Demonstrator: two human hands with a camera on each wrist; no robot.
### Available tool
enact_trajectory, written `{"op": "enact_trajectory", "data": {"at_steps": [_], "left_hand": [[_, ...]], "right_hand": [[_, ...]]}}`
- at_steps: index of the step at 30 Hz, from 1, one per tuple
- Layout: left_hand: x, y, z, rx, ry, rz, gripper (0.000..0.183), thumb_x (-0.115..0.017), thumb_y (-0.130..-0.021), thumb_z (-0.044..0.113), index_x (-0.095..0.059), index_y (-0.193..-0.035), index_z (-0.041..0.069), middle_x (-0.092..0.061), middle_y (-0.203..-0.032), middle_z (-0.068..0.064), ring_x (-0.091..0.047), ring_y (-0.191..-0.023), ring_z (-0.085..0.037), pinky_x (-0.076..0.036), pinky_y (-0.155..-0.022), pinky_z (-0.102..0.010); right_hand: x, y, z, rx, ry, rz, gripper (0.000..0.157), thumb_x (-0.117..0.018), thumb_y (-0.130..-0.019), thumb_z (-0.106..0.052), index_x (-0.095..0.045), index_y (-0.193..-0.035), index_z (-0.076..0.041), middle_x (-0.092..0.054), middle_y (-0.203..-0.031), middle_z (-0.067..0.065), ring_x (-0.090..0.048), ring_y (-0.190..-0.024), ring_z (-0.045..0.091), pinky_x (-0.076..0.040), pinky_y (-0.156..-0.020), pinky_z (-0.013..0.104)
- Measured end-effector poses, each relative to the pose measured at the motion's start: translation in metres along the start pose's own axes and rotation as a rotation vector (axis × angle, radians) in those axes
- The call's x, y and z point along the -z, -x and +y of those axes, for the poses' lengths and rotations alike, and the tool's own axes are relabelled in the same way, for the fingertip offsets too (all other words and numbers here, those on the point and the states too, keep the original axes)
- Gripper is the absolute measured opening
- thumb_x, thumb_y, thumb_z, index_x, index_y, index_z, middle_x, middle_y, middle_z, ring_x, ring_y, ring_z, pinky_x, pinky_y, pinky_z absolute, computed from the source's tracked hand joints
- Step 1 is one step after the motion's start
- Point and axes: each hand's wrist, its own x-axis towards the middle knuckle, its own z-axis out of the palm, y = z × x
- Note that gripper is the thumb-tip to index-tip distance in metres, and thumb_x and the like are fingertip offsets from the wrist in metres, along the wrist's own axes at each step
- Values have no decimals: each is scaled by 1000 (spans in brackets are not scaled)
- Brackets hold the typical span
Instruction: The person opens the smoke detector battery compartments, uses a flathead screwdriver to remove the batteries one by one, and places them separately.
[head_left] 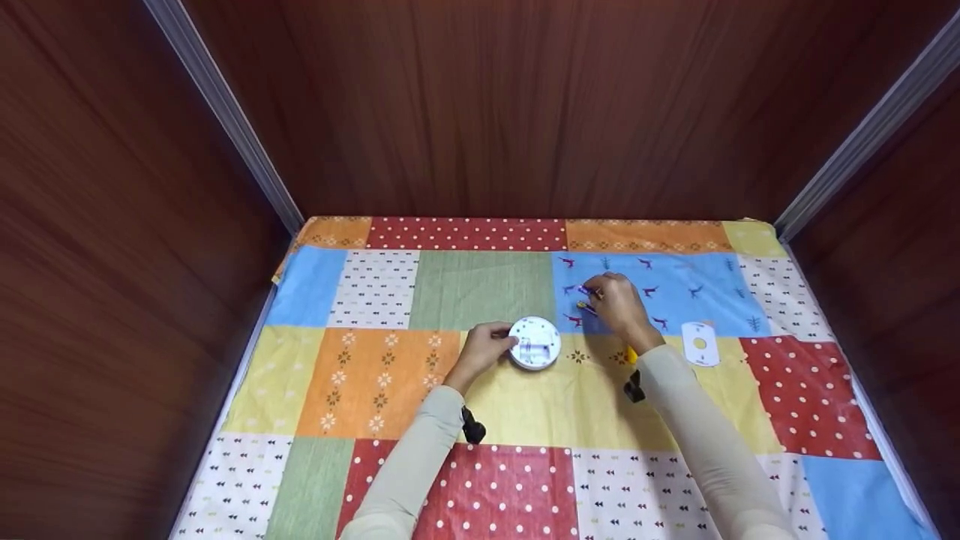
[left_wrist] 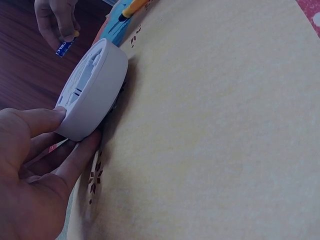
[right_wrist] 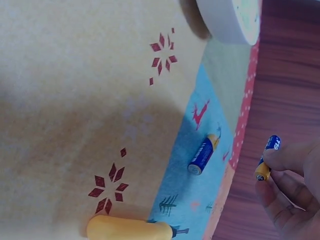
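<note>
My left hand [head_left: 484, 349] grips the left edge of a round white battery device [head_left: 534, 328], thumb on top and fingers below in the left wrist view. Its face with a recessed battery compartment [head_left: 541, 350] is turned up; what kind of device it is I cannot tell. Above the blue patch, my right hand [head_left: 618, 306] pinches a blue-and-yellow battery [right_wrist: 273, 143] between thumb and fingers. A second battery [right_wrist: 203, 155] of the same colours lies on the cloth close to that hand. The battery in the hand is apart from the device.
A screwdriver with a yellow handle [right_wrist: 129, 228] lies beside the right forearm, partly hidden in the head view. Farther right is a flat white plate [head_left: 700, 358] with a round hole. Patchwork cloth [head_left: 517, 412] covers the table; brown wood panels [head_left: 480, 112] enclose three sides.
</note>
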Motion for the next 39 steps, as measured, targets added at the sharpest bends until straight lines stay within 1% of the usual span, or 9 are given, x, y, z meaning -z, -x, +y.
{"op": "enact_trajectory", "data": {"at_steps": [4,10,14,23,27,30,32,36,39], "left_hand": [[0,-1,-1,3,4,-3,30,-69,-101,6,-74,-129,-4,-77,-116,-21,-70,-91,-15,-65,-81,-34],[-1,-2,-2,4,8,6,30,-69,-100,4,-74,-128,-5,-76,-115,-21,-69,-90,-14,-65,-82,-36],[-1,-1,-1,7,1,4,30,-69,-100,5,-74,-129,-4,-76,-116,-20,-67,-89,-12,-65,-82,-34],[0,-1,-1,7,-10,6,29,-69,-100,5,-75,-128,-3,-77,-114,-19,-65,-86,-10,-63,-79,-33],[0,-1,-1,6,-26,12,30,-70,-100,5,-75,-128,-3,-77,-116,-19,-66,-88,-10,-61,-78,-27],[0,-2,-2,-7,-32,17,30,-70,-99,5,-75,-127,-4,-78,-115,-19,-67,-90,-10,-59,-77,-23],[0,-2,-2,-8,-29,17,30,-70,-99,5,-75,-127,-4,-78,-114,-20,-68,-90,-11,-60,-77,-23],[0,-1,-2,-9,-17,13,30,-70,-99,5,-74,-127,-5,-78,-113,-20,-68,-89,-11,-63,-81,-31],[0,-2,-2,-16,-22,16,30,-70,-99,4,-74,-127,-6,-77,-113,-20,-68,-89,-10,-63,-81,-31]], "right_hand": [[-2,0,4,28,-7,23,15,-74,-94,4,-78,-108,6,-76,-110,26,-70,-107,45,-59,-96,56],[-3,-2,13,-45,-17,-23,19,-71,-97,3,-76,-114,5,-75,-115,26,-70,-112,43,-59,-97,55],[-5,-2,17,-92,-17,-44,20,-72,-98,1,-75,-117,5,-74,-118,26,-69,-114,43,-58,-99,55],[-9,-1,27,-106,-5,-62,19,-67,-100,1,-76,-116,7,-75,-114,26,-71,-109,42,-60,-94,56],[-13,-1,32,-112,9,-54,17,-68,-100,-1,-77,-114,6,-76,-112,26,-72,-107,42,-61,-92,56],[-15,0,35,-123,13,-66,18,-66,-101,0,-77,-115,6,-76,-114,27,-72,-108,43,-60,-93,57],[-16,2,36,-136,9,-81,19,-65,-102,0,-76,-116,6,-75,-116,27,-71,-110,43,-60,-94,57],[-20,4,39,-165,12,-96,20,-64,-103,0,-75,-119,7,-74,-119,28,-71,-112,44,-60,-95,56],[-22,5,41,-182,19,-97,21,-64,-103,-1,-75,-120,6,-73,-120,28,-70,-113,44,-60,-96,56]]}}
